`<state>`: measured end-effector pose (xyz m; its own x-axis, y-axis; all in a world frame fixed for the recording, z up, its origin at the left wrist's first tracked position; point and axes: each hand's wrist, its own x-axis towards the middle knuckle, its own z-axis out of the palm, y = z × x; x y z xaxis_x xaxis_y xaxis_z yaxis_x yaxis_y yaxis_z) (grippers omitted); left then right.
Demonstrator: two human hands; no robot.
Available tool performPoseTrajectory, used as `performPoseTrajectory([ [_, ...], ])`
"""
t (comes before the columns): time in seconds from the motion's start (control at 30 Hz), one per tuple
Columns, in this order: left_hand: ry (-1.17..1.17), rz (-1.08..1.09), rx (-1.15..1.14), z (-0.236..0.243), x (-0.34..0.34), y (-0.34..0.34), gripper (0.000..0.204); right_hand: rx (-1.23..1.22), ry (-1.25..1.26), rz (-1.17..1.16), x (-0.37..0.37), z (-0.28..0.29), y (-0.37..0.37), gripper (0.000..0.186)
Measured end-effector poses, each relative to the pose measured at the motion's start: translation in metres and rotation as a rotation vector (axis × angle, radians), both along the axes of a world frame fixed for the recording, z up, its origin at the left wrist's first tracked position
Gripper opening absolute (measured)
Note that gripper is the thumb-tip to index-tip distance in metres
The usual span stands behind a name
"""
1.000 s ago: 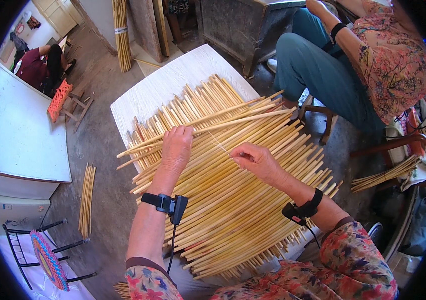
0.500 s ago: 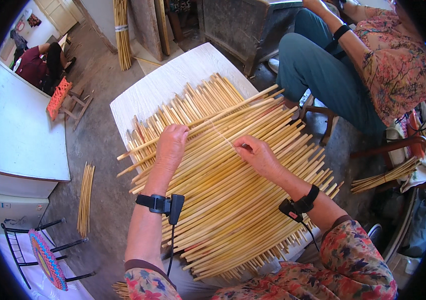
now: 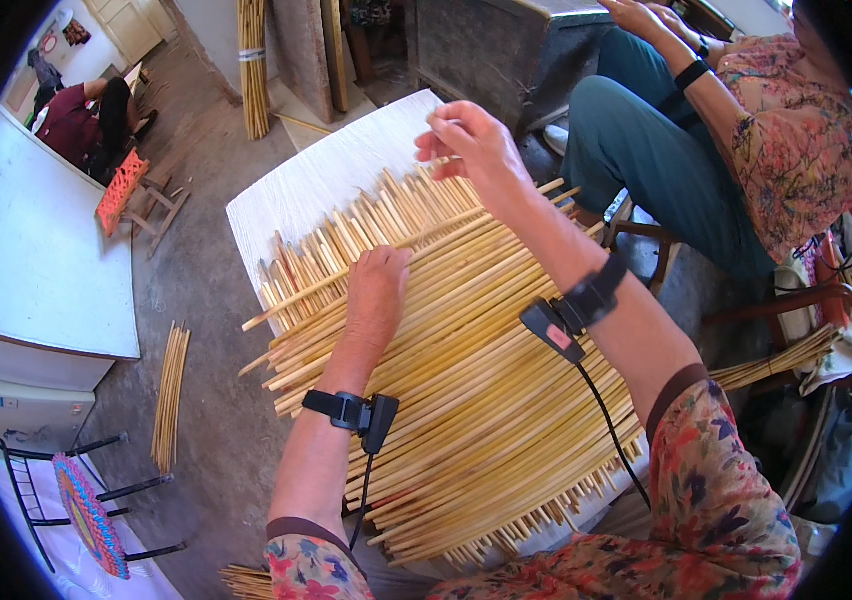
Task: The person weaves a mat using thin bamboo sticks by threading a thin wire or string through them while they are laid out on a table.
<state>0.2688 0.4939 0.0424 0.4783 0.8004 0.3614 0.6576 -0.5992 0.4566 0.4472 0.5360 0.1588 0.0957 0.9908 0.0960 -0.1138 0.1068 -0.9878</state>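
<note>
**Inspector:** Start nearest to you. Your left hand (image 3: 376, 295) lies palm down on the layer of pale bamboo sticks (image 3: 466, 380), fingers together and pressed flat against the sticks. A black wrist strap (image 3: 351, 412) sits on that forearm, with a cable hanging from it.

**Operator:** And the sticks themselves?

**Inspector:** They lie side by side in a broad, fanned sheet on the white table (image 3: 316, 185), running from the near edge by your lap up to its middle. A few longer sticks cross the sheet at an angle under your left hand.

**Operator:** My right?

**Inspector:** Your right hand (image 3: 471, 145) is raised above the far edge of the sheet, over the bare white tabletop. Thumb and forefinger are closed as in a pinch, the other fingers curled loosely; I cannot tell what, if anything, is between them. A second black strap (image 3: 586, 300) is on that wrist.

**Operator:** Beyond that?

**Inspector:** A loose bundle of sticks (image 3: 170, 395) lies on the floor to your left. A seated person in a floral top (image 3: 796, 140) is at far right, and a tied upright bundle (image 3: 252, 65) leans at the far wall.
</note>
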Motion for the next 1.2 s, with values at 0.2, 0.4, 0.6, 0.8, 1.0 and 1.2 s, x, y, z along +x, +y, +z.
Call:
performPoseTrajectory([
  [0.2,-0.046,0.007,0.02,-0.004,0.009,-0.001,0.024,-0.055,0.285,0.033,-0.02,-0.013,0.05,0.015],
  [0.4,0.024,0.067,0.109,-0.013,0.01,-0.007,0.027,-0.001,0.296,0.014,-0.033,-0.037,0.07,0.013],
  [0.6,0.115,0.068,0.171,-0.016,0.005,-0.009,0.03,0.053,0.278,0.004,-0.04,-0.048,0.082,0.012],
  [0.8,0.151,0.049,0.132,-0.015,0.005,-0.014,0.03,0.091,0.391,-0.008,-0.047,-0.05,0.064,0.011],
  [1.0,0.096,0.082,0.13,-0.021,0.001,-0.011,0.028,0.103,0.312,0.006,-0.029,-0.042,0.0,0.011],
  [1.2,0.048,0.097,0.263,0.001,-0.007,0.009,0.021,0.064,0.103,-0.015,-0.008,-0.056,-0.077,0.008],
])
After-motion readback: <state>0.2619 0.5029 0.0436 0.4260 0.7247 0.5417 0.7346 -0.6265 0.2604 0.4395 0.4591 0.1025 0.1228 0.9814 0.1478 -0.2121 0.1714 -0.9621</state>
